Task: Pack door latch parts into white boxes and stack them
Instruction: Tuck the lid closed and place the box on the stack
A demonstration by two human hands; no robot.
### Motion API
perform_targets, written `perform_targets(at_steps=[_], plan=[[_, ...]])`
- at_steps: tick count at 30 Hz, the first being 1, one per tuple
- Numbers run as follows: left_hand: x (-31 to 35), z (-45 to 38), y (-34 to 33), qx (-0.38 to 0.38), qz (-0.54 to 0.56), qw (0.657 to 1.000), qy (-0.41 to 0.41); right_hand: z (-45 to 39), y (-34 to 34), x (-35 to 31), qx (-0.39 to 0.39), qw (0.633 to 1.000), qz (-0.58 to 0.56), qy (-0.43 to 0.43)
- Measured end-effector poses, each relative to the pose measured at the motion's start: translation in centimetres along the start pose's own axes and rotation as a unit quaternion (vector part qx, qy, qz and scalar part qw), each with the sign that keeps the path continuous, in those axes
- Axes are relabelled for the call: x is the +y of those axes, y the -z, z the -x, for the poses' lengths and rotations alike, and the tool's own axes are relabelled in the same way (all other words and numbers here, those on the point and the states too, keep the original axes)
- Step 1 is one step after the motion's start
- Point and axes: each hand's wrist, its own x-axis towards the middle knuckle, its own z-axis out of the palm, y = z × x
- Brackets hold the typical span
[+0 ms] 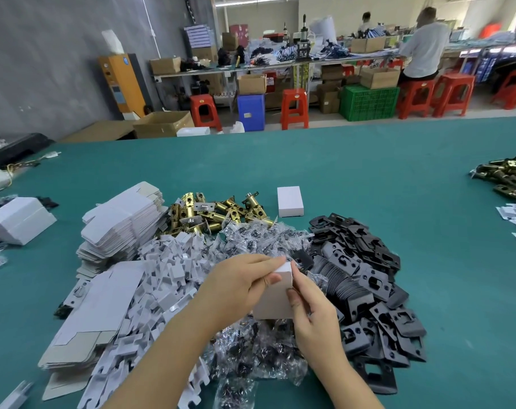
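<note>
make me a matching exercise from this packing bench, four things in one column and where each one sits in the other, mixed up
Things
1. white box in both hands
2. closed white box
3. brass latch bolts
4. black strike plates

Places
A. heaped at the right of the pile
B. alone on the green table, beyond the pile
C. heaped at the far side, between the flat cartons and the lone box
D. held above the bagged screws

Pairs: 1-D, 2-B, 3-C, 4-A
</note>
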Motion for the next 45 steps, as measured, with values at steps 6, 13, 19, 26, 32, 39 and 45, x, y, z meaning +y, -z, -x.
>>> perform_targets(at_steps=[6,13,19,26,32,39,45], plan=[[0.1,-0.6,0.7,-0.023,-0.016,1.000,0.011,-0.1,0.0,0.2,-0.002,1.000,0.000,0.001],[0.3,-0.9,1.2,-0.034,-0.026,0.999,0.020,-0.1,-0.1,0.1,0.001,1.000,-0.001,0.013],[0.4,-0.7,1.3,-0.046,-0.049,0.998,0.006,-0.1,0.0,0.2,-0.004,1.000,0.002,0.013],[0.2,-0.5,1.3,-0.072,-0.058,0.996,0.001,-0.1,0.0,0.0,-0.013,1.000,0.002,0.006],[-0.1,0.6,-0.1,-0.064,-0.061,0.996,-0.009,-0.1,0.0,-0.1,-0.015,1.000,-0.001,-0.002],[0.6,0.9,-0.4,-0.048,-0.114,0.991,-0.046,-0.1,-0.2,-0.1,-0.010,1.000,-0.002,0.017],[2.2,0.3,-1.6,-0.073,-0.150,0.986,-0.022,-0.1,-0.3,0.1,-0.012,1.000,-0.016,0.023]])
